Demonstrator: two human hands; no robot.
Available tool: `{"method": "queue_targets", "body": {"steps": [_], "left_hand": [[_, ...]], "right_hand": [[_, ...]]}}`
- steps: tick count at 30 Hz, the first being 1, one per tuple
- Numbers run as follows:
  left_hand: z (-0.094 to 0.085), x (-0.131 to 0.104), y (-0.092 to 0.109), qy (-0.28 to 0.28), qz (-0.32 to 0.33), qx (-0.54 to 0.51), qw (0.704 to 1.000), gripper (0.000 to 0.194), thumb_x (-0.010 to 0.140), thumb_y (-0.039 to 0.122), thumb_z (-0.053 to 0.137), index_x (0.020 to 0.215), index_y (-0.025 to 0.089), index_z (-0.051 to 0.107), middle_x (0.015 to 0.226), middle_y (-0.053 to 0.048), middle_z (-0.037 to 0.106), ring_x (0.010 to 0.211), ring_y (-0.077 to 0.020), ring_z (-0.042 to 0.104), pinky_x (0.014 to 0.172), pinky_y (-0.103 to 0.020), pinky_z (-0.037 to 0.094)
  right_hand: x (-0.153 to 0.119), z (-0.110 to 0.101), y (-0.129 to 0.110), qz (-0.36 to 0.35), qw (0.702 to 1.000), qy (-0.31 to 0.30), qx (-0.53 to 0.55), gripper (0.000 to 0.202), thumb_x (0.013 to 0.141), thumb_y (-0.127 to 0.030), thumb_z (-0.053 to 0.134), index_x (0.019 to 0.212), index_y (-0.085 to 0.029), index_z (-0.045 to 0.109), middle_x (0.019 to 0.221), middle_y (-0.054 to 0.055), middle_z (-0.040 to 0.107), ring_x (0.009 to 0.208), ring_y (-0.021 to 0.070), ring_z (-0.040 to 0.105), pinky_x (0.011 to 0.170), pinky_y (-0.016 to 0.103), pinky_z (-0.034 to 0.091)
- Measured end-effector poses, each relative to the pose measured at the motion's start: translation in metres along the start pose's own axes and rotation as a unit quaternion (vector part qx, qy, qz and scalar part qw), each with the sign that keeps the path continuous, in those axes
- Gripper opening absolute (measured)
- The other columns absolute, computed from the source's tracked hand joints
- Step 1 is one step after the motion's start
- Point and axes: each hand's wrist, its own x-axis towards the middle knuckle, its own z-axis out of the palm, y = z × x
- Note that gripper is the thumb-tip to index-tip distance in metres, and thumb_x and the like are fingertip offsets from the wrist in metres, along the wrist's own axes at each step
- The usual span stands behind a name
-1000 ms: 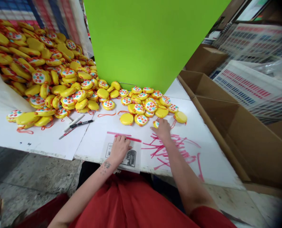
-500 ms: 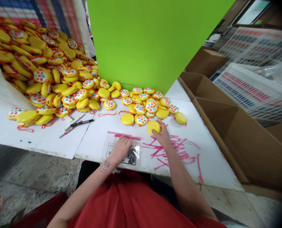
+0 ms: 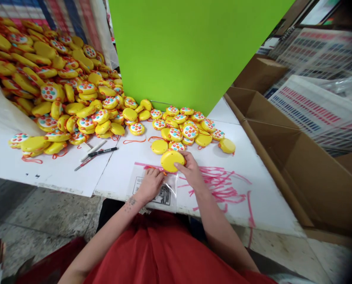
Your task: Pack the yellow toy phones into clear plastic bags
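Note:
My right hand (image 3: 192, 172) grips a yellow oval toy (image 3: 171, 161) between thumb and fingers, its plain back facing up. The toy is just above the upper edge of a clear plastic bag (image 3: 140, 173), which has black print and pink strips at its top. My left hand (image 3: 151, 182) lies on the bag with curled fingers at that top edge. An orange bit, perhaps the toy's cord, shows by the left fingertips. Behind the hands is a small pile of like toys (image 3: 190, 131), several with white faces and coloured buttons.
A large heap of the same toys (image 3: 57, 94) spills from the left. Pens (image 3: 102, 152) lie on the white table (image 3: 119, 173). Pink strips (image 3: 220, 183) are scattered at the right. A green panel (image 3: 190, 51) stands behind, and open cardboard boxes (image 3: 297, 165) line the right side.
My right hand has carried the yellow toy leftward from beside the pile to the bag's top edge. My left hand has stayed at the bag, and an orange bit now shows by its fingers.

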Motion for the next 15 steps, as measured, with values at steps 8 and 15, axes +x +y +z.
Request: {"method": "queue_targets", "body": {"steps": [8,15], "left_hand": [[0.007,-0.003,-0.006,0.082,-0.004,-0.005,0.997,0.016,0.09,0.028,0.053,0.096,0.016,0.062,0.084,-0.006,0.061,0.084,-0.0205,0.05,0.082,-0.038,0.038],[0.0,-0.002,-0.001,0.131,-0.021,-0.001,0.991,0.016,0.091,0.029,0.052,0.091,0.019,0.065,0.082,-0.005,0.061,0.085,-0.0203,0.05,0.083,-0.037,0.041]], "right_hand": [[0.002,0.012,0.024,0.01,0.977,-0.041,-0.211,0.036,0.081,-0.038,0.059,0.112,-0.021,0.055,0.108,0.005,0.063,0.095,0.0197,0.059,0.084,0.035,0.049],[-0.002,0.014,0.021,-0.032,0.933,-0.122,-0.337,0.027,0.09,-0.035,0.047,0.102,-0.024,0.068,0.102,0.005,0.069,0.101,0.0206,0.059,0.096,0.04,0.043]]}}
